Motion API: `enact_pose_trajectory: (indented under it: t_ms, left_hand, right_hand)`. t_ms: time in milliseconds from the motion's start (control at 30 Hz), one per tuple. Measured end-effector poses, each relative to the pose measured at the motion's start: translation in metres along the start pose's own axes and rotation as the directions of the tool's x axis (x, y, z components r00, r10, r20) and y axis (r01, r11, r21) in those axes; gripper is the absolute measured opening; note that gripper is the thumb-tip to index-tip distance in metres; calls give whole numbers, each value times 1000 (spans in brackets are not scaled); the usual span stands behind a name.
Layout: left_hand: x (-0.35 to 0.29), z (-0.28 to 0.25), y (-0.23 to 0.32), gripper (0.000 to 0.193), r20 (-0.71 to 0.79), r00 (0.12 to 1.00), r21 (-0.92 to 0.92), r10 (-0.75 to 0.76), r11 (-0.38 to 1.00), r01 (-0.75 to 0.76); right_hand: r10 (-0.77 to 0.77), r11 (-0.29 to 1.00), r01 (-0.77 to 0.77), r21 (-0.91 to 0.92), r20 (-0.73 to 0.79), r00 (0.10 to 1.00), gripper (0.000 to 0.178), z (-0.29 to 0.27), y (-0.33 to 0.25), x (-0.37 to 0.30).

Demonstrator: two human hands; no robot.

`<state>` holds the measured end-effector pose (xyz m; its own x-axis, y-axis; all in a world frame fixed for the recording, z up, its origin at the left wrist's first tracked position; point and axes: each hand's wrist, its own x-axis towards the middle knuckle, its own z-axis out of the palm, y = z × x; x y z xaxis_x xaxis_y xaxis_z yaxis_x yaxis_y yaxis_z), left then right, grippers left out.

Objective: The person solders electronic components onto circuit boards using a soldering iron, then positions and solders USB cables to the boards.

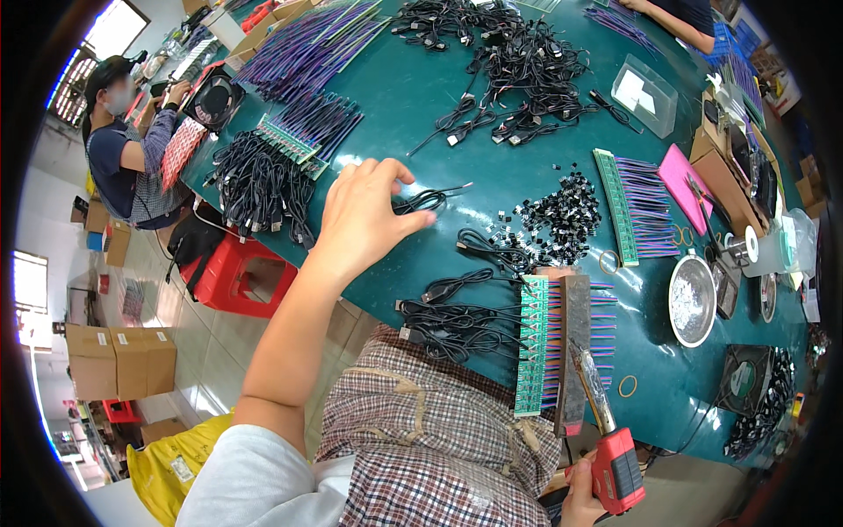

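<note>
My left hand (369, 206) is stretched over the table with thumb and fingers apart, around a coiled black cable (430, 200); the fingers are not closed on it. At the lower right, my right hand (580, 496) grips a red-handled soldering iron (619, 470), its tip slanting up over a dark bar (572, 307). That bar lies across purple and pink wires of a green circuit board strip (531, 351) at the table's near edge. Several black USB cables (452, 325) lie with their ends at the strip's left side.
Small black parts (566, 211) are heaped beyond the strip. A second wired board (615, 202), a metal bowl (693, 299) and a solder spool (745, 248) lie to the right. Cable piles (527, 61) cover the far table. A person (132, 158) works at left, another arm (676, 26) far right.
</note>
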<state>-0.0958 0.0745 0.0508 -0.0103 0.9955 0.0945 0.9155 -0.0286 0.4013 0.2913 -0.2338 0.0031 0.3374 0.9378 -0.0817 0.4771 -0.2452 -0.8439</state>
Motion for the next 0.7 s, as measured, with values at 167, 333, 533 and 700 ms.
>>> enact_pose_trajectory:
  t_ms: [167, 333, 533, 700]
  left_hand:
    - [13, 45, -2, 33, -214, 960, -95, 182, 974, -206]
    - [17, 61, 2, 16, -287, 946, -245, 149, 943, -223]
    - [-18, 26, 40, 12, -186, 981, -464, 64, 874, -145]
    - [-75, 12, 87, 12, -14, 884, -493, 468, 765, -414]
  right_hand:
    - [100, 991, -101, 91, 19, 995, 16, -1, -4, -3]
    - [122, 946, -84, 315, -103, 987, 17, -1, -4, -9]
    - [-101, 980, 115, 162, -89, 991, 12, 6, -24, -1]
    - [-145, 982, 145, 121, -4, 989, 10, 6, -43, 2]
